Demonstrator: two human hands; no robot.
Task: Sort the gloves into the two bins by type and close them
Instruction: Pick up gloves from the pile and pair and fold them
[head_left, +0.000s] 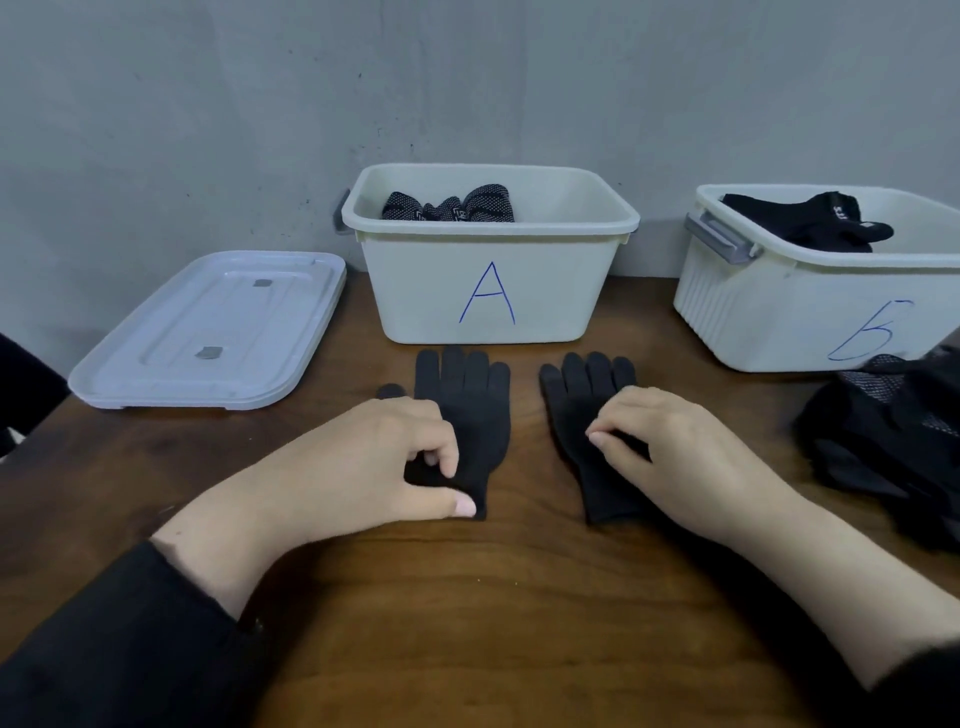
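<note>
Wooden counter (493, 597) held 2 flat black gloves; left hand (384, 457) pinched one glove (478, 410), right hand (675, 447) pinched the other glove (576, 410).

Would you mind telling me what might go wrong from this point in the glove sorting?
1. The two plain black knit gloves resemble other dark gloves; they might land in the wrong bin, white bin A or white bin B.
2. The unsorted black glove pile lies at the table's right edge and may slip off.
</note>
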